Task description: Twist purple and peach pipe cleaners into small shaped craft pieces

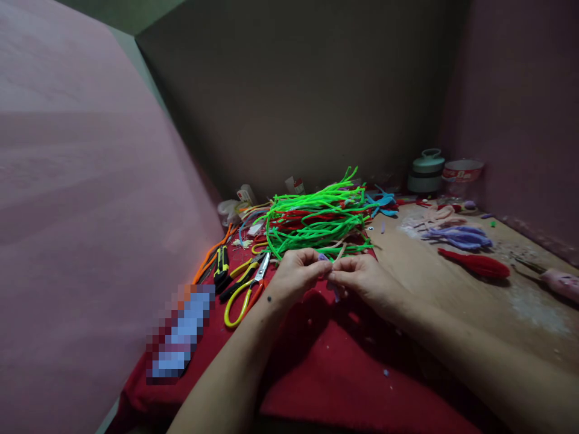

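Note:
My left hand [298,271] and my right hand [364,280] meet in a pinch over the red cloth [312,374]. Between their fingertips is a small purple pipe cleaner piece [322,257], mostly covered by the fingers. Just beyond them lies a large heap of green pipe cleaners [312,232], with red ones [294,218] among the green. Scissors [246,295] with yellow and orange handles rest left of my left hand. Beside these are pliers [244,274] with yellow and black grips and a yellow-black utility knife [221,265].
On the wooden board to the right lie purple fuzzy loops [461,237], a red fuzzy piece [474,264] and a pink-handled tool [561,283]. A lidded green container [426,172] and a red-white tub [462,172] stand behind. Walls close in left and back.

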